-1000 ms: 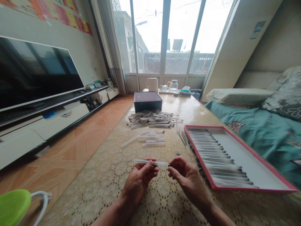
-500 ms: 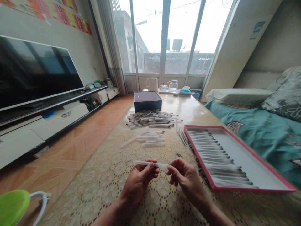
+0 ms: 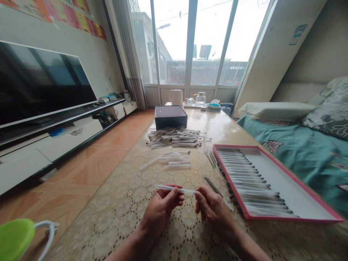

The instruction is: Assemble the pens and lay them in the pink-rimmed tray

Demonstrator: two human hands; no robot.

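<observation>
My left hand is closed around a slim white translucent pen barrel, held level above the table. At the barrel's right end, the thumb and fingertips of my right hand are pinched together; what small part they cover is hidden. Beside my right hand lie several dark refills on the patterned tablecloth. Beyond my hands rests a small group of white pen barrels. To the right, a pink-rimmed tray holds a row of pens with dark ends.
A heap of pens lies before a dark blue box. Small black parts run along the tray's left side. A jug and a glass pot stand at the far end. A green stool is at lower left.
My right hand has shifted very slightly right, its fingers curled closer together. More of the dark refills beside it now shows. The left hand keeps the barrel almost in place.
</observation>
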